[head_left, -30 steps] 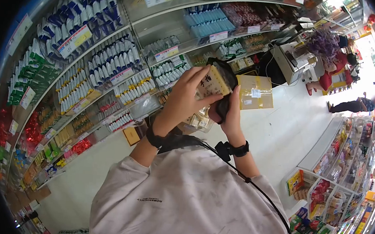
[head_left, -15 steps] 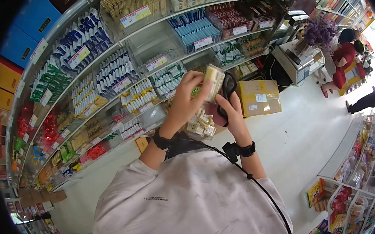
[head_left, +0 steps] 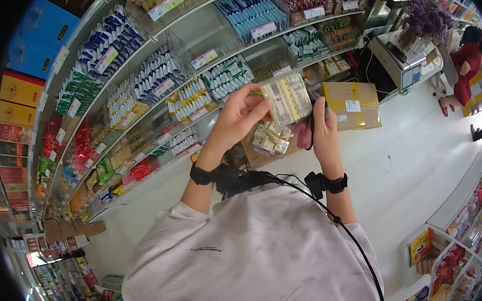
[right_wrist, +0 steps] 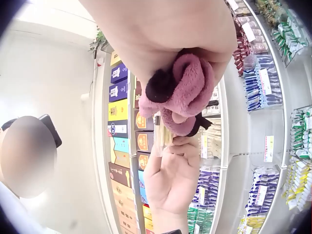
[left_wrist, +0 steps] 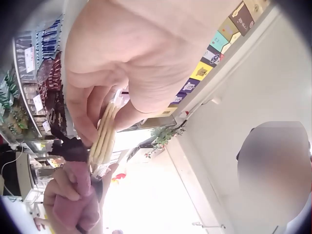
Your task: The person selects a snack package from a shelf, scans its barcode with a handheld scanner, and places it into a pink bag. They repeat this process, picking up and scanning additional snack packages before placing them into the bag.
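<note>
In the head view my left hand (head_left: 238,119) pinches a clear-wrapped stack of flat cream packets (head_left: 285,100) with dark print, tilted up before my chest. The left wrist view shows the stack edge-on (left_wrist: 103,141), its thin layers between thumb and fingers. My right hand (head_left: 325,140), just right of the stack, grips a fluffy pink cloth (right_wrist: 190,87) together with a black piece (right_wrist: 160,85). The cloth is bunched up under the curled fingers, right by the stack's far end. Much of the black piece is hidden by the hand.
Below the hands stands a carton with small cream packets (head_left: 270,139). A taped cardboard box (head_left: 351,105) is on the floor to the right. Shelves of wrapped goods (head_left: 159,74) curve along the left. A scale (head_left: 400,64) and people are farther off.
The stack has been turned so that another printed face shows, and it sits slightly farther right. The right hand has shifted right with the cloth. The head view has swung a little.
</note>
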Available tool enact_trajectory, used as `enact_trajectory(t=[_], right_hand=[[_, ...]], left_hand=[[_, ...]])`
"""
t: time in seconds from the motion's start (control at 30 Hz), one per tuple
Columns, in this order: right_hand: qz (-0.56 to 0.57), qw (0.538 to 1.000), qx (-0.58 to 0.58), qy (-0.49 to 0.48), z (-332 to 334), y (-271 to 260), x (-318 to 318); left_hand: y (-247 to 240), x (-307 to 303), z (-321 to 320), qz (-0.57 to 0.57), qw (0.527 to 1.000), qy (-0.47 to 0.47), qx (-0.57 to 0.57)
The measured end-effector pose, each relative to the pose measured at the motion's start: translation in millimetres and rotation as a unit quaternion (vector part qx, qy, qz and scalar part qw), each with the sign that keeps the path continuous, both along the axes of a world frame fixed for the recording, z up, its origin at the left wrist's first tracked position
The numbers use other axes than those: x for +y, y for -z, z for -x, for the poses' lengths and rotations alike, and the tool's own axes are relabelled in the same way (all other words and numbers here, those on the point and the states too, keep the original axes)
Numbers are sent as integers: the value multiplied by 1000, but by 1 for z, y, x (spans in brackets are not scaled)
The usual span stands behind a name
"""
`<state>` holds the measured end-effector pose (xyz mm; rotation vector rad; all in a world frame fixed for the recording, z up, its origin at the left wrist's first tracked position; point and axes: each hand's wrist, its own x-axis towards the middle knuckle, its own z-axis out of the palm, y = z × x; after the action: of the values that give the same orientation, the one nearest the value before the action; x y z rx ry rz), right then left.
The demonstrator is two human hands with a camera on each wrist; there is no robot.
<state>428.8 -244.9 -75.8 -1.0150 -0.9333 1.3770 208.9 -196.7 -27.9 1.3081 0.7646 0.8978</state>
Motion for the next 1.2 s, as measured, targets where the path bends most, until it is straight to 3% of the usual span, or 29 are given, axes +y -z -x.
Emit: enact_trajectory(t=[0.07, 0.2, 0.33, 0.67, 0.83, 0.93, 1.0, 1.07, 1.17, 1.2], right_hand=[[-26, 997, 34, 67, 10, 0, -1], [-46, 997, 40, -54, 13, -14, -9], [-43, 998, 51, 22, 27, -10, -11], [-62, 997, -19, -38, 32, 0, -18], [-24, 998, -6, -64, 34, 8, -20], [-3, 999, -30, 14, 26, 38, -11], [53, 992, 58, 93, 15, 39, 3], [-1, 988, 107, 110, 4, 42, 15], [54, 967, 250, -11, 11, 22, 9], [-9, 982, 180, -55, 19, 10, 4]], left_hand=[[1, -1, -6, -19, 999, -38, -11], [-1, -4, -22, -40, 994, -89, -38], [1, -9, -25, -45, 994, -99, -1], [3, -17, -14, -10, 993, -115, -3], [5, -19, -18, -66, 987, -144, -4], [4, -15, -8, -114, 975, -189, 22], [-1, -13, 2, -154, 964, -200, 82], [-4, -14, 9, -194, 948, -185, 170], [-7, -12, 6, -260, 926, -157, 223], [-7, -12, 4, -258, 928, -166, 213]])
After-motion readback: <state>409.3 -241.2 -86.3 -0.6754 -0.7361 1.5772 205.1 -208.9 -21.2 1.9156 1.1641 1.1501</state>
